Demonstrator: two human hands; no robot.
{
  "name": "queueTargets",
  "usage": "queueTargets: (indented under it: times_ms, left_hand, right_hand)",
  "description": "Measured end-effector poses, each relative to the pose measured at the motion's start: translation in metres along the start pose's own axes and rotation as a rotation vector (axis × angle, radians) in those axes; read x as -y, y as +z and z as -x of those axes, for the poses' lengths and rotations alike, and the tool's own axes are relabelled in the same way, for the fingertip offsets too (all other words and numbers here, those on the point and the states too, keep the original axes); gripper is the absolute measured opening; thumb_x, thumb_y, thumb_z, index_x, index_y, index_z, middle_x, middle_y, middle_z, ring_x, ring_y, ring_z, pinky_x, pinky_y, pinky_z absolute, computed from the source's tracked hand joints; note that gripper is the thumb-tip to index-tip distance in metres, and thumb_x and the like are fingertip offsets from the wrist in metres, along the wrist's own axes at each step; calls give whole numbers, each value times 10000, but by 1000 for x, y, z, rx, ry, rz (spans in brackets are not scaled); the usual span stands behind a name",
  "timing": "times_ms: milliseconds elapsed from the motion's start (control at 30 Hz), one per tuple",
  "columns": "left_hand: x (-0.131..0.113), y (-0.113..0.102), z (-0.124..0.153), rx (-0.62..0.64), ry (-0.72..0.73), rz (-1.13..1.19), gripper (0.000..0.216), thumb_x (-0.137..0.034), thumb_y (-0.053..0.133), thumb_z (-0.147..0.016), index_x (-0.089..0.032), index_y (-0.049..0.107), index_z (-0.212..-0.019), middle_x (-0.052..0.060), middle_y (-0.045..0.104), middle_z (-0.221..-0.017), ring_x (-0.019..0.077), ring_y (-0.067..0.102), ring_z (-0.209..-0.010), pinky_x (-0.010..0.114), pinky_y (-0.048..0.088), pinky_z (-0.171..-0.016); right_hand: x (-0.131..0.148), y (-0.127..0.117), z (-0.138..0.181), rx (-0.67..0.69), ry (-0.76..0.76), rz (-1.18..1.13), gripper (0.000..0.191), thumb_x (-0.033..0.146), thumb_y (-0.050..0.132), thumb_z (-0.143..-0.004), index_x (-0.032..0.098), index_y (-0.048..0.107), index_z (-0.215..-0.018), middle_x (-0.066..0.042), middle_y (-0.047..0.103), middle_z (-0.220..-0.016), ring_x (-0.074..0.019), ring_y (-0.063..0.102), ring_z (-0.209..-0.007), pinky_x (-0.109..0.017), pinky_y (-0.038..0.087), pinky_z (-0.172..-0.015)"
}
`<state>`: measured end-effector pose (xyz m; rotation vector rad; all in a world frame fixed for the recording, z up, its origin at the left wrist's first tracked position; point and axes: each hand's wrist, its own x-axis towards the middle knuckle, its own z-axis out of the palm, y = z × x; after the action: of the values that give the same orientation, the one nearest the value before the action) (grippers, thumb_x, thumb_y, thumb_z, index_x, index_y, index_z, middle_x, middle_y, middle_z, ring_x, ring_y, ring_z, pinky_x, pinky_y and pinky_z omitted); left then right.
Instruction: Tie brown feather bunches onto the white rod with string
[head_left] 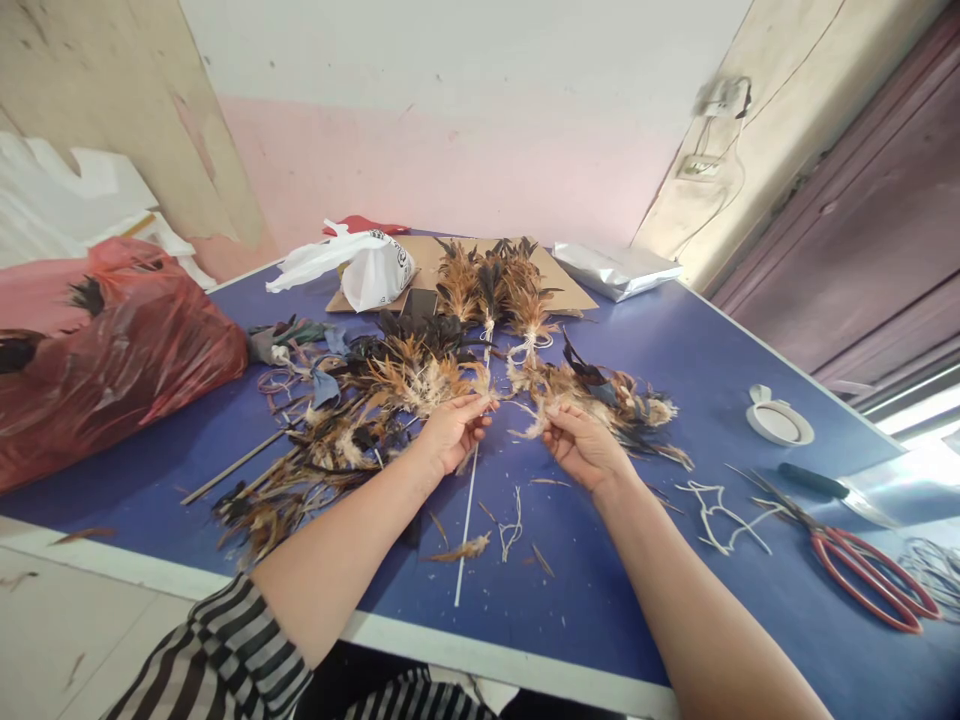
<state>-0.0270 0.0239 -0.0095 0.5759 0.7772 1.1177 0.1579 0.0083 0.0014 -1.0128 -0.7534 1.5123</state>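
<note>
Over the middle of the table, my left hand (459,432) is closed, thumb against fingers, on a small pale feather (482,382). A short gap to the right, my right hand (583,447) pinches whitish fluffy feathers (534,420). A thin white stick (466,540) lies on the table between my forearms. Behind my left hand spreads a pile of brown and black feathers (420,375); another feather pile (600,385) lies behind my right hand. Farther back, string-tied feather bundles (491,280) rest on cardboard (574,285).
On the blue table (555,620), scissors with red handles (874,575), a dark-handled knife (817,480), a tape roll (780,420) and white strings (724,515) lie right. A red plastic bag (135,350) stands left. A white bag (379,270) and silver packet (615,268) sit at the back.
</note>
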Motion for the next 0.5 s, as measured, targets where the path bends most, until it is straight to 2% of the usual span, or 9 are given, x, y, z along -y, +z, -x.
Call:
queueTargets:
  times_ms: [167, 333, 433, 500]
  left_hand:
    - [-4, 2, 2, 37, 50, -39, 171, -188, 722, -604, -117, 634, -732, 27, 634, -797, 34, 521, -540, 130, 349, -417]
    - [-8, 11, 11, 79, 200, -292, 176, -225, 742, -566, -116, 659, -675, 39, 656, -805, 59, 525, -596, 168, 388, -517]
    - [-6, 14, 15, 131, 199, -346, 173, -226, 741, -565, -111, 669, -672, 53, 665, -825, 77, 541, -643, 187, 416, -586]
    - [-6, 14, 14, 156, 166, -289, 166, -215, 729, -590, -105, 672, -701, 65, 666, -825, 85, 557, -660, 187, 432, -600]
  right_hand:
    - [-4, 1, 0, -4, -68, 140, 262, 252, 757, -540, 183, 515, -610, 42, 532, -550, -77, 493, -499, -204, 439, -463]
    - [-10, 7, 2, 10, -194, 395, 190, 263, 723, -569, 175, 563, -622, 21, 558, -636, -78, 480, -541, -200, 423, -465]
    - [-11, 11, 6, 82, -182, 462, 158, 275, 698, -595, 178, 587, -651, 15, 574, -630, -87, 500, -536, -218, 433, -482]
    - [-10, 12, 8, 134, -150, 466, 157, 285, 688, -607, 176, 593, -668, 16, 575, -600, -87, 508, -511, -226, 439, -490]
